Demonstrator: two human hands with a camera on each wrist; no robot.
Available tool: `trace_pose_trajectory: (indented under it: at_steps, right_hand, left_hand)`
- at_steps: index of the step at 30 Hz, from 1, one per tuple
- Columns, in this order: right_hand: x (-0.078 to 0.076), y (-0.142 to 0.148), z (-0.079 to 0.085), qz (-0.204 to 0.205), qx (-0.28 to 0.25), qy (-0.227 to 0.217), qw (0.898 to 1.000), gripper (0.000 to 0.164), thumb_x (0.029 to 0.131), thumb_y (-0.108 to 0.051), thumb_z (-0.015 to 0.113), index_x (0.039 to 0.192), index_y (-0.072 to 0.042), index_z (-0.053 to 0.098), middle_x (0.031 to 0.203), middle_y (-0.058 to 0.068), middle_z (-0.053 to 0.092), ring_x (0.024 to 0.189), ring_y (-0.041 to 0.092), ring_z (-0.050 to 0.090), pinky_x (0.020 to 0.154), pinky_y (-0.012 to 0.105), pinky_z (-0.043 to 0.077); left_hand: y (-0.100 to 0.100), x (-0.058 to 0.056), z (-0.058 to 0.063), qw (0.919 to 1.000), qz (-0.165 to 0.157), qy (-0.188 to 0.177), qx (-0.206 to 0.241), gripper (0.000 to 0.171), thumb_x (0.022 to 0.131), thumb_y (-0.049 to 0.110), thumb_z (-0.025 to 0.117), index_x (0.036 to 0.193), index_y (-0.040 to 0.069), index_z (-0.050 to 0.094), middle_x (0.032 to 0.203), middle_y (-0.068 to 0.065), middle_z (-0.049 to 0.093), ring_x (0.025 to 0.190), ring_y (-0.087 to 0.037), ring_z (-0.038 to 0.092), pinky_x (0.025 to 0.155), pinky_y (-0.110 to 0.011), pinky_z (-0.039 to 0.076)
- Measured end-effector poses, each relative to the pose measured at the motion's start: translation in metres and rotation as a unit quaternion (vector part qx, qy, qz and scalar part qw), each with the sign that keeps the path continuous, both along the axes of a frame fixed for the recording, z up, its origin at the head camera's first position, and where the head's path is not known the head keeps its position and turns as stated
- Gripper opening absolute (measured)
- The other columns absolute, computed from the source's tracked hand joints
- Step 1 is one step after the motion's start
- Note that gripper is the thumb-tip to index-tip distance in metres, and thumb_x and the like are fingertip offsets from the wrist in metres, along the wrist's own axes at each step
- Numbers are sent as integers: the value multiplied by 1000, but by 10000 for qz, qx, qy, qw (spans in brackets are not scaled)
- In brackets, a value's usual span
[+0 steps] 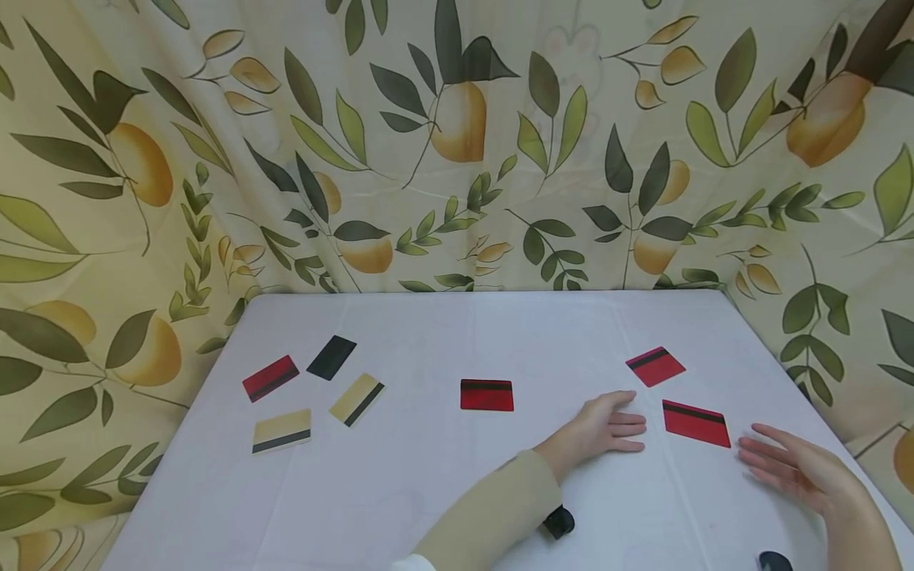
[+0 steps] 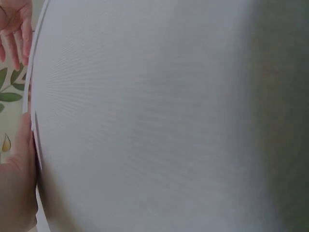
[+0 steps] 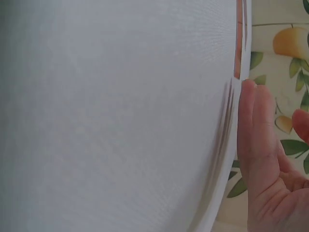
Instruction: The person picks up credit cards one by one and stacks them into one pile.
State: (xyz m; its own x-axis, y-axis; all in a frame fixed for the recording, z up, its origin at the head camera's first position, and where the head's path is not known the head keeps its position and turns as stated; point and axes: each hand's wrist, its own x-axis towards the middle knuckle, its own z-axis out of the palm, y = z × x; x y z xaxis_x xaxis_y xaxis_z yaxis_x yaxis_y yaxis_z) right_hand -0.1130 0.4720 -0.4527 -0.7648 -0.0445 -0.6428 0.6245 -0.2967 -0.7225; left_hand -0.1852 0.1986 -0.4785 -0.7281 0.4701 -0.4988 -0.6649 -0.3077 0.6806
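Note:
Two red cards with black stripes lie on the right side of the table: an upper red card (image 1: 655, 366) and a lower red card (image 1: 697, 424). Just left of the lower one is my left hand (image 1: 600, 426), fingers extended and apart, holding nothing. My right hand (image 1: 796, 468) is on the other side of that card, fingers stretched toward it with a small gap between. In the right wrist view, the right hand (image 3: 268, 164) appears edge-on beside the white surface, its fingers straight. The left wrist view shows part of my left hand (image 2: 19, 179) low at the left edge.
Another red card (image 1: 487, 395) lies mid-table. Grouped at the left are a red card (image 1: 270, 378), a black card (image 1: 332, 358) and two gold striped cards (image 1: 282, 431). A fruit-patterned curtain (image 1: 428, 198) hangs behind the white table (image 1: 400, 500). A black object (image 1: 560, 522) shows beneath my left sleeve.

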Motion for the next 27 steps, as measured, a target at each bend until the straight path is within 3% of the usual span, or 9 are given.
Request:
trace_pose_trajectory:
  at_steps: [14,21,27]
  right_hand:
    - [-3,-5,-5,155,-492,202,9985,31,95,-35,45,76,-26,68,86,-1,68,83,21,67,81,40,52]
    - [-5,-9,-2,62,-516,108,9986,30,94,-36,47,74,-27,68,85,-2,68,82,21,68,83,39,52]
    - [-4,-11,-2,128,-499,159,9985,31,96,-33,45,75,-26,67,86,1,68,83,22,67,83,41,51]
  left_hand:
    - [11,-3,5,9994,-163,80,308,43,89,29,56,126,7,50,113,-26,56,109,-40,53,88,-65,38]
    - [14,-4,7,9970,-538,49,560,51,90,32,50,133,5,42,123,-26,49,119,-41,44,91,-70,30]
    - [18,-3,8,9960,-699,-41,561,53,90,34,50,134,5,41,125,-23,49,120,-40,43,91,-72,28]
